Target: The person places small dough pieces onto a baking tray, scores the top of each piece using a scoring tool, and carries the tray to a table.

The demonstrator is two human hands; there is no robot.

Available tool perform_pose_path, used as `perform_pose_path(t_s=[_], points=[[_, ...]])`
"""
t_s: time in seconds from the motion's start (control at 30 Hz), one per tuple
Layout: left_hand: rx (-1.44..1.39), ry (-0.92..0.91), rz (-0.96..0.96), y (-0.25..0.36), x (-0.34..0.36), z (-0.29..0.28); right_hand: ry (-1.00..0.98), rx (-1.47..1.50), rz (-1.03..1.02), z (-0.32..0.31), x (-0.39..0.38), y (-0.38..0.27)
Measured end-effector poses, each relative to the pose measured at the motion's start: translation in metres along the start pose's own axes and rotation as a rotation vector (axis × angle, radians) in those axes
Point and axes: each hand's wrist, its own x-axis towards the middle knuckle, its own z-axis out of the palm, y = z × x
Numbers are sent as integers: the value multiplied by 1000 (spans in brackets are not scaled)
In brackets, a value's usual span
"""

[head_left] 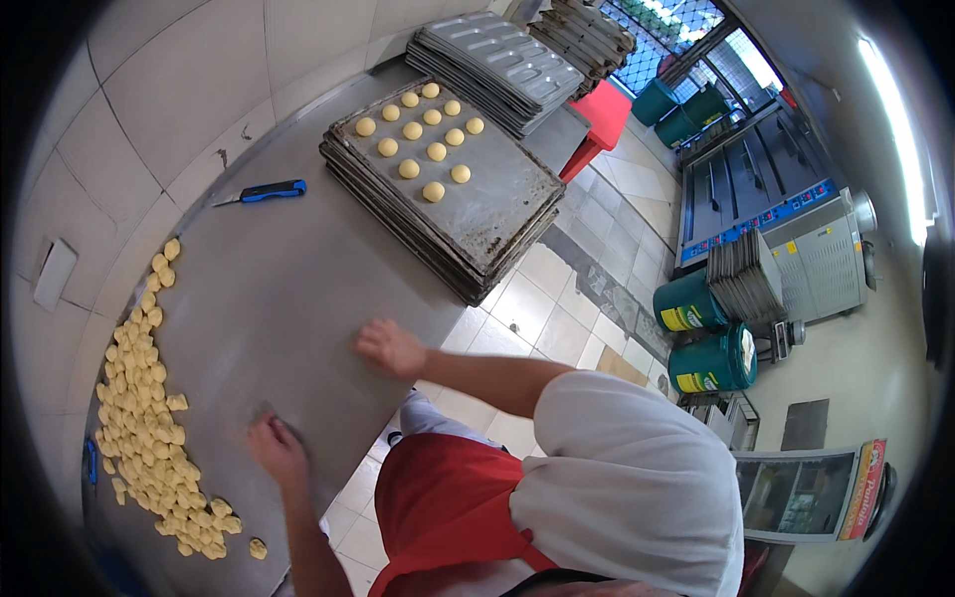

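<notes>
Low in the middle of the steel table (298, 279), my left hand (279, 448) has its fingers curled down near the surface; whatever is under them is hidden. My right hand (388, 348) lies farther up and right, palm down, fingers loosely spread and bent, with nothing visible in it. Several small lumps of pale yellow dough (139, 398) form a long heap along the table's left side. At the back, several round dough balls (412, 130) sit in rows on the top sheet of a stack of dark baking trays (497, 219). A blue-handled knife (284, 189) lies left of the trays.
Tiled wall (119, 119) borders the table's left. Behind are stacked metal pans (487, 60) and a red plastic stool (602, 114). Across the tiled floor stand a deck oven (746, 174), green buckets (696, 358), upright trays (741, 274) and a glass-fronted cabinet (796, 493).
</notes>
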Motion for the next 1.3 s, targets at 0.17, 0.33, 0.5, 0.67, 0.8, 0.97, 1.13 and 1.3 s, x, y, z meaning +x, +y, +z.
perform_pose_path(t_s=[0.17,0.33,0.5,0.67,0.8,0.97,1.13,1.3], points=[[76,-91,124,51,66,18,-129,51,-89,-8,57,-56],[6,65,141,-26,70,10,-31,72,-117,-11,61,4],[-61,-14,103,23,6,2,1,27,-14,-14,-9,-23],[70,-73,267,25,70,18,-135,2,-160,-5,53,-48],[-16,-44,104,-7,66,3,-16,28,-148,-17,46,-1],[-29,-8,36,24,5,1,-6,29,52,-1,-18,-46],[24,-106,331,23,70,15,-129,42,-148,-9,50,-51],[16,68,198,1,28,0,124,-16,-69,-14,18,-13]])
